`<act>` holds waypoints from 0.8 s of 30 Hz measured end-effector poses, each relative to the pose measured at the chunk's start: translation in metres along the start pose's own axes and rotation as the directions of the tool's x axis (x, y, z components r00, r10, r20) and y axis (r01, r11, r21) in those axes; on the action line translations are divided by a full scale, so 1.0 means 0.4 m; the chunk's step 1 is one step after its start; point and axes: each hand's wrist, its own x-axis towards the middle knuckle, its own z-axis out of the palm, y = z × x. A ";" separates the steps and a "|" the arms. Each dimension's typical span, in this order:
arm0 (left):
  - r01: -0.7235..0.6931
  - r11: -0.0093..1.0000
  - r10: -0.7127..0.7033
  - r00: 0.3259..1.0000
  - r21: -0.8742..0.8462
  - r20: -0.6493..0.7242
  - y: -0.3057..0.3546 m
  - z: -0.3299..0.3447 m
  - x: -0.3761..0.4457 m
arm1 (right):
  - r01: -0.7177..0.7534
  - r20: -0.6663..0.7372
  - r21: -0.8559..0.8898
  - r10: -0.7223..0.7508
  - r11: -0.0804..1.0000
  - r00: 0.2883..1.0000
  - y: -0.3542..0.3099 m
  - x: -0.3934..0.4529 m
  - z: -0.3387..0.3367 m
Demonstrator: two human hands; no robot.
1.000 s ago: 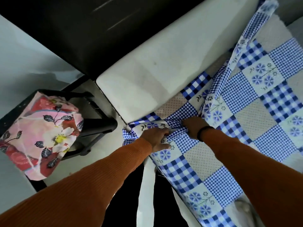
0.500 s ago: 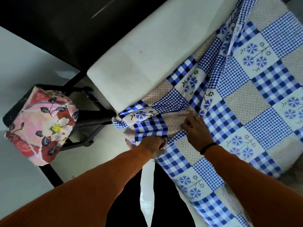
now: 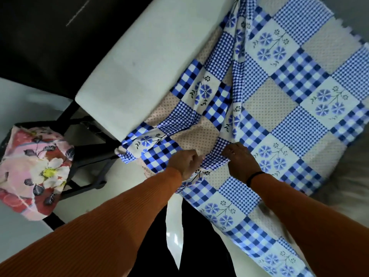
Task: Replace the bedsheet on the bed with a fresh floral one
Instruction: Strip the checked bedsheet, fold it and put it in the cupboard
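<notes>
A blue-and-white patchwork bedsheet (image 3: 289, 90) with checks and blue flowers covers the right part of the white mattress (image 3: 139, 62). Its near-left corner is pulled back and bunched into folds, leaving the mattress bare on the left. My left hand (image 3: 184, 163) grips the bunched cloth in a fist at the mattress edge. My right hand (image 3: 240, 159) pinches a fold of the same sheet just to the right. A folded pink floral sheet (image 3: 38, 168) with a large white flower lies on a black chair at the left.
The black chair (image 3: 87, 156) stands close beside the bed's corner on a pale floor (image 3: 26, 102). A dark headboard or panel (image 3: 60, 37) fills the upper left. Something grey and fluffy (image 3: 347, 176) lies at the right edge of the bed.
Both hands have drawn the sheet's corner further back toward me, gathering more cloth. More bare mattress shows on the left. The view has shifted left and nearer.
</notes>
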 end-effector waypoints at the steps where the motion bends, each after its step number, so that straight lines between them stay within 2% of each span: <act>1: 0.010 0.999 -0.009 1.000 0.046 -0.015 0.011 -0.027 0.017 | -0.062 -0.003 0.029 0.063 0.998 0.998 0.001 0.006 -0.013; 3: 0.028 0.992 -0.024 0.999 0.126 -0.032 0.028 -0.075 0.052 | -0.182 -0.014 0.106 0.184 0.978 0.983 0.004 0.031 -0.040; 6: -0.006 0.988 0.020 0.996 0.156 -0.088 0.065 -0.139 0.108 | -0.322 -0.062 0.217 0.343 0.921 0.937 0.019 0.091 -0.099; 13: -0.241 0.938 0.272 0.957 0.250 -0.101 0.180 -0.351 0.323 | -0.428 -0.157 0.365 0.508 0.827 0.847 0.043 0.305 -0.227; 16: -0.256 0.918 0.318 0.931 0.302 -0.177 0.212 -0.466 0.463 | -0.445 -0.205 0.427 0.564 0.787 0.800 0.065 0.411 -0.272; 18: -0.280 0.917 0.344 0.915 0.285 -0.210 0.219 -0.523 0.547 | -0.498 -0.196 0.482 0.643 0.721 0.741 0.091 0.479 -0.300; 20: -0.303 0.917 0.355 0.916 0.258 -0.187 0.223 -0.567 0.623 | -0.545 -0.179 0.516 0.705 0.661 0.686 0.119 0.550 -0.320; 24: -0.312 0.929 0.342 0.929 0.197 -0.141 0.211 -0.627 0.742 | -0.599 -0.103 0.560 0.766 0.572 0.635 0.171 0.703 -0.354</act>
